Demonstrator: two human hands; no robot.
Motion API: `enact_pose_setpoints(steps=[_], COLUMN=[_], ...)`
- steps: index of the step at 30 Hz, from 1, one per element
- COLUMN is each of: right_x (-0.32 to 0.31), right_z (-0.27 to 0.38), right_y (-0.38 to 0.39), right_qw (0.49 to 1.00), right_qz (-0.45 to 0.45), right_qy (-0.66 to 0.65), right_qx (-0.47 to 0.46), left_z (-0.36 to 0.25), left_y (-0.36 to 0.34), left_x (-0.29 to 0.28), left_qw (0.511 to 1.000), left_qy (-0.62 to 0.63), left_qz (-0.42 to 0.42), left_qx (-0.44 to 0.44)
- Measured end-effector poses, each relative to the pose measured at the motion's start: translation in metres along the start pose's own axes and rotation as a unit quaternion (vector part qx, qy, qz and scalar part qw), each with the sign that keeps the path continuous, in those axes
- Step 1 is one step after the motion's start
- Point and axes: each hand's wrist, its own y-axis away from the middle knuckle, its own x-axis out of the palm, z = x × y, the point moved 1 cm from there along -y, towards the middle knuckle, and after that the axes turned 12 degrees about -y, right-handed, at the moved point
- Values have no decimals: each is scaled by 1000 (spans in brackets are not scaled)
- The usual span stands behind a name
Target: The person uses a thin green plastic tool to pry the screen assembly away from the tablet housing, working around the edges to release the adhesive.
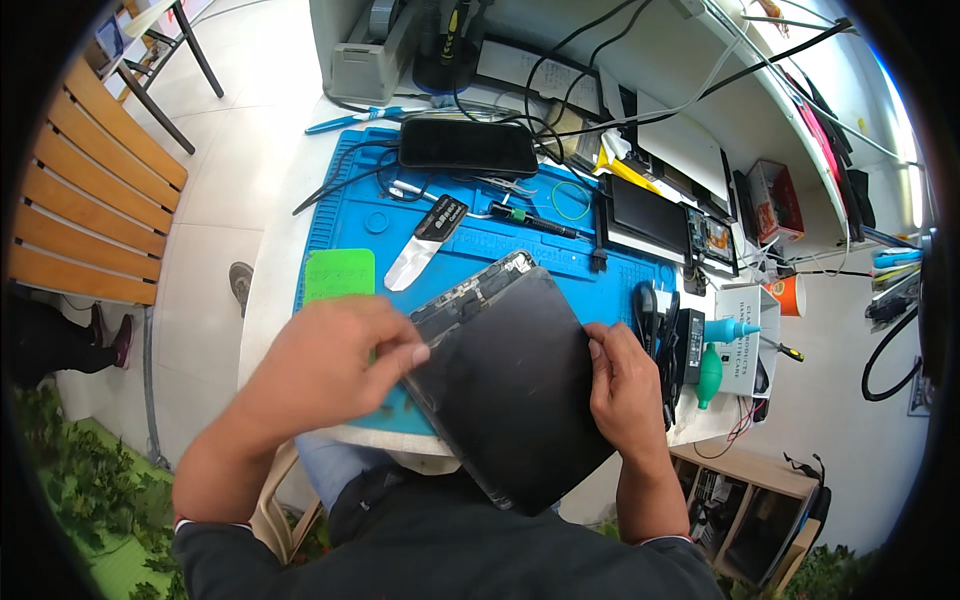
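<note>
A dark tablet (pixel 510 370) lies tilted in front of me, over the near edge of the blue work mat (pixel 410 310). Along its upper left edge, bare inner parts (pixel 470 290) show beside the black panel. My right hand (pixel 625 385) grips the tablet's right edge, thumb on top. At the left edge, my left hand (pixel 340 355) is closed in a pinch, thumb tip by the tablet's rim; whatever sits between the fingers is hidden. Beyond the left hand is a green pad (pixel 340 272). A flat metal pry blade with a black handle (pixel 440 218) rests farther up the mat.
A black phone (pixel 468 146), tweezers (pixel 508 186) and a screwdriver (pixel 535 220) lie on the mat. To the right are black cables (pixel 655 330), a green air blower (pixel 709 375) and a white box (pixel 740 310). A shelf with hanging cables overhangs the back.
</note>
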Motion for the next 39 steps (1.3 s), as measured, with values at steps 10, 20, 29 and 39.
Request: enact_pose_setpoints(steps=[10,20,29,39], right_x=[-1,1,0,0], right_z=[-4,-9,-10,-11], right_y=[1,5,5,5], right_qw=[999,999,999,999], right_qz=[15,-10,-6,-5], right_qy=[22,8,4,8], right_qx=[-27,-43,-45,-40], left_z=[-4,-10,-22,-25], left_y=[-83,-94,-97,-130], left_x=[9,19,11,12], left_qw=[968,919,887,945], left_qy=[52,-107,-195,-32], left_qz=[-1,26,130,203], left_qx=[247,379,398,255])
